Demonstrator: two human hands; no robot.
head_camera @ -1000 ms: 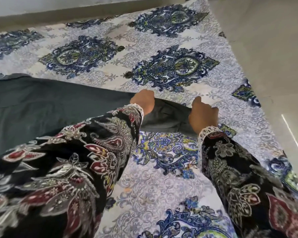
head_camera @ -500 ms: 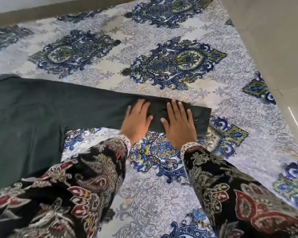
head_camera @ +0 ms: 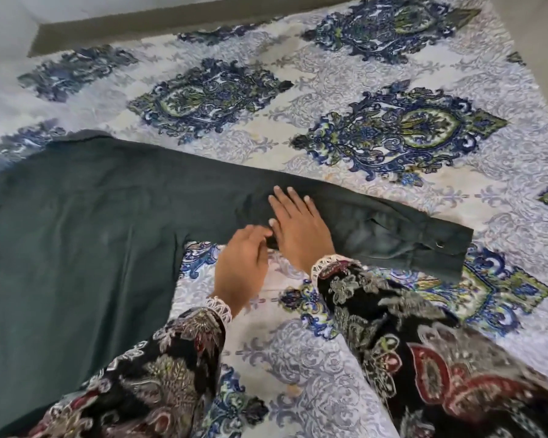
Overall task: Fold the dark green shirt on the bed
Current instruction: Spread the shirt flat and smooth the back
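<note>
The right hand [head_camera: 301,230] lies flat with straight fingers on the sleeve [head_camera: 377,229] of the dark green shirt [head_camera: 76,232], while the left hand [head_camera: 242,267] sits beside it, fingers loosely curled at the sleeve's near edge; whether it pinches cloth I cannot tell. The shirt lies spread on the patterned bed cover [head_camera: 393,128], body at left, sleeve reaching right to its buttoned cuff [head_camera: 446,245].

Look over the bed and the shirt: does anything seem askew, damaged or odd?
Nothing stands out. The dark green shirt lies flat on the bedsheet, its sleeve stretched out with light creases near the cuff. The right hand presses flat on the sleeve; the left hand is at its lower edge.
</note>
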